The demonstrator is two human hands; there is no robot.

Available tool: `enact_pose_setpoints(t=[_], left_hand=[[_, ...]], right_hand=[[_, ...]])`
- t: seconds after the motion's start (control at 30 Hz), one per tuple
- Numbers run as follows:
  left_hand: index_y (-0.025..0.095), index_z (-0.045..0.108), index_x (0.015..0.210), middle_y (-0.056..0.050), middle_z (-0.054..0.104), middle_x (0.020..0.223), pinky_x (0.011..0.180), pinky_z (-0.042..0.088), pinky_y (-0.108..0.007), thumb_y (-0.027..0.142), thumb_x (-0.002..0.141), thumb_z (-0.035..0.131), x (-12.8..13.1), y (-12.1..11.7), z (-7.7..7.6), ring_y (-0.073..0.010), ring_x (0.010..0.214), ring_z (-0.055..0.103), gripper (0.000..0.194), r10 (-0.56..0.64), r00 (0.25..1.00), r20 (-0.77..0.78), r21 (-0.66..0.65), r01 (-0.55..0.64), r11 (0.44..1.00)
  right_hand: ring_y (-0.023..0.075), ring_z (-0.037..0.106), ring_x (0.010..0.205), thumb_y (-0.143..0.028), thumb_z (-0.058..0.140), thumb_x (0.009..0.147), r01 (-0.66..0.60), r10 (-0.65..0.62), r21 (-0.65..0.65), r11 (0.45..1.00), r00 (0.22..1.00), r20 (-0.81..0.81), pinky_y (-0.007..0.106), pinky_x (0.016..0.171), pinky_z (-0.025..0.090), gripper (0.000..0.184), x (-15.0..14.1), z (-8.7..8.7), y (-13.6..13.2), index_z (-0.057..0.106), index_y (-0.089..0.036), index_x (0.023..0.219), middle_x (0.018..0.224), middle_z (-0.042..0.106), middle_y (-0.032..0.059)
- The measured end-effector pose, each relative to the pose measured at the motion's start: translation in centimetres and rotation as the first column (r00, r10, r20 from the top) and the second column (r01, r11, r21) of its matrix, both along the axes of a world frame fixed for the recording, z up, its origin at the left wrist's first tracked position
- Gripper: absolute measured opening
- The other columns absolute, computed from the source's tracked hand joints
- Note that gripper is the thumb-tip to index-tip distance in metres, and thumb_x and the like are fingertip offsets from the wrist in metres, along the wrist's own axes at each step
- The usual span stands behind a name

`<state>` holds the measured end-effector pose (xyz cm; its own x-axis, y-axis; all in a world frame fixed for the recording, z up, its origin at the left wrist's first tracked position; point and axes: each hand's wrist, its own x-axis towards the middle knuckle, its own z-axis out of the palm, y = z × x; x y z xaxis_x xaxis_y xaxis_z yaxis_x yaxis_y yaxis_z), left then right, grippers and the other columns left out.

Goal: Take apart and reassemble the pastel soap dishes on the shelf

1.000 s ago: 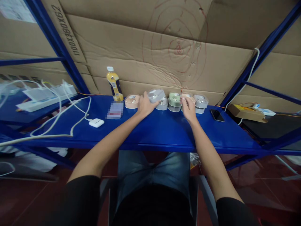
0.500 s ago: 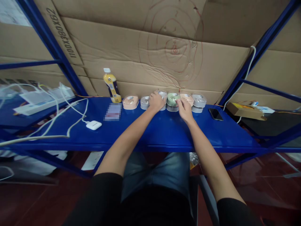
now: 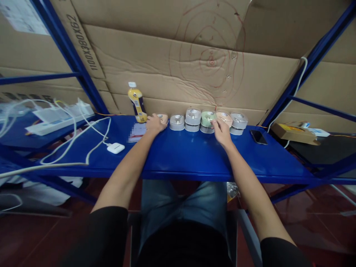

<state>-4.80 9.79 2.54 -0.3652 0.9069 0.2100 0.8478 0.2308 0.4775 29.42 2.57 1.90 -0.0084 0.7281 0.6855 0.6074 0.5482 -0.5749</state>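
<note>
A row of small rounded plastic boxes with clear lids lines the back of the blue shelf. My left hand (image 3: pixel 156 124) is closed over the peach box (image 3: pixel 163 118) at the row's left end, covering much of it. Beside that box stands a single grey box (image 3: pixel 177 122), then a two-high grey stack (image 3: pixel 193 119). My right hand (image 3: pixel 221 132) is at the front right of the green box (image 3: pixel 208 118), which tops another stack. Its fingers are slightly apart, and I see nothing held in them. A second peach box (image 3: pixel 224 118) lies partly behind this hand. Another grey stack (image 3: pixel 239 122) ends the row.
A yellow drink bottle (image 3: pixel 137 104) stands at the back left, behind a blurred card (image 3: pixel 137 132). A white earphone case (image 3: pixel 115 148) and cables (image 3: pixel 88 148) lie left. To the right are a phone (image 3: pixel 258 137) and a cardboard box (image 3: pixel 294 134). A cardboard wall (image 3: pixel 155 48) rises behind.
My left hand has moved left, from the grey boxes to the peach box at the row's end. My right hand stays by the green box, its fingers loosened a little. The view has shifted slightly.
</note>
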Motion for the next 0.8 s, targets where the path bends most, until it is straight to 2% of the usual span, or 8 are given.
enact_pose_setpoints(t=[0.13, 0.27, 0.33, 0.43, 0.5, 0.57, 0.67, 0.8], left_hand=[[0.005, 0.048, 0.150, -0.039, 0.052, 0.159, 0.122, 0.049, -0.063, 0.043, 0.082, 0.090, -0.3, -1.1, 1.3, -0.0538, 0.150, 0.057, 0.089, 0.008, 0.999, 0.043, 0.103, -0.012, 0.995], [0.006, 0.048, 0.150, -0.032, 0.057, 0.155, 0.127, 0.045, -0.060, 0.037, 0.085, 0.087, -0.3, -3.6, 2.9, -0.0470, 0.150, 0.055, 0.082, -0.087, 0.996, 0.024, 0.376, 0.072, 0.924], [0.011, 0.048, 0.154, -0.025, 0.059, 0.156, 0.129, 0.044, -0.057, 0.033, 0.083, 0.086, 0.2, -5.2, 3.1, -0.0429, 0.151, 0.055, 0.083, -0.319, 0.945, -0.077, 0.478, 0.316, 0.820], [0.020, 0.050, 0.156, -0.017, 0.061, 0.158, 0.130, 0.045, -0.056, 0.034, 0.079, 0.086, 2.0, -7.4, 2.4, -0.0401, 0.150, 0.057, 0.086, -0.714, 0.669, -0.206, 0.398, 0.724, 0.563], [0.022, 0.051, 0.158, -0.016, 0.062, 0.161, 0.129, 0.046, -0.057, 0.041, 0.080, 0.086, 3.3, -8.4, 1.5, -0.0405, 0.150, 0.059, 0.088, -0.862, 0.474, -0.182, 0.302, 0.861, 0.409], [0.022, 0.051, 0.160, -0.017, 0.061, 0.162, 0.129, 0.047, -0.057, 0.045, 0.079, 0.086, 4.3, -8.8, 0.4, -0.0419, 0.150, 0.060, 0.091, -0.928, 0.352, -0.123, 0.252, 0.916, 0.314], [0.021, 0.051, 0.161, -0.020, 0.062, 0.163, 0.127, 0.049, -0.060, 0.043, 0.076, 0.087, 5.0, -8.7, -1.2, -0.0439, 0.150, 0.061, 0.096, -0.959, 0.280, -0.049, 0.243, 0.934, 0.260], [0.022, 0.051, 0.160, -0.020, 0.063, 0.162, 0.125, 0.051, -0.062, 0.043, 0.071, 0.091, 5.1, -8.1, -2.9, -0.0450, 0.148, 0.063, 0.100, -0.955, 0.298, 0.010, 0.258, 0.921, 0.290]], right_hand=[[0.0306, 0.072, 0.099, -0.078, 0.039, 0.108, -0.001, 0.001, -0.014, 1.000, 1.000, -0.017, 0.049, 0.093, 0.059, 0.065, 0.0, 0.2, 0.0, 0.077, -0.026, 0.098, 0.100, 0.076, 0.0120], [0.0306, 0.072, 0.096, -0.077, 0.046, 0.106, -0.016, 0.015, -0.035, 0.999, 1.000, -0.016, 0.050, 0.091, 0.061, 0.060, -0.5, 0.4, -0.4, 0.075, -0.025, 0.098, 0.100, 0.077, 0.0123], [0.0315, 0.073, 0.099, -0.078, 0.055, 0.101, -0.037, 0.037, -0.016, 0.999, 0.999, -0.024, 0.052, 0.092, 0.063, 0.057, -0.8, 0.4, -0.8, 0.077, -0.025, 0.107, 0.107, 0.078, 0.0132], [0.0385, 0.071, 0.127, -0.080, 0.079, 0.086, -0.144, 0.142, 0.032, 0.989, 0.988, 0.059, 0.059, 0.108, 0.061, 0.074, -1.4, 0.5, -1.5, 0.072, -0.027, 0.138, 0.140, 0.073, 0.0167], [0.0433, 0.059, 0.150, -0.078, 0.092, 0.073, -0.248, 0.243, 0.010, 0.969, 0.955, 0.172, 0.064, 0.125, 0.051, 0.099, -1.8, 0.3, -2.0, 0.064, -0.030, 0.155, 0.163, 0.061, 0.0162], [0.0450, 0.050, 0.160, -0.078, 0.097, 0.065, -0.325, 0.331, -0.067, 0.943, 0.907, 0.260, 0.065, 0.133, 0.042, 0.115, -2.3, 0.1, -2.4, 0.058, -0.031, 0.162, 0.171, 0.055, 0.0158], [0.0446, 0.060, 0.151, -0.077, 0.097, 0.066, -0.384, 0.431, -0.200, 0.901, 0.843, 0.322, 0.063, 0.128, 0.048, 0.115, -3.0, -0.4, -2.6, 0.058, -0.027, 0.163, 0.163, 0.064, 0.0175], [0.0444, 0.070, 0.140, -0.071, 0.097, 0.068, -0.376, 0.463, -0.290, 0.880, 0.814, 0.350, 0.062, 0.118, 0.056, 0.110, -3.6, -0.8, -2.6, 0.060, -0.027, 0.161, 0.153, 0.073, 0.0161]])
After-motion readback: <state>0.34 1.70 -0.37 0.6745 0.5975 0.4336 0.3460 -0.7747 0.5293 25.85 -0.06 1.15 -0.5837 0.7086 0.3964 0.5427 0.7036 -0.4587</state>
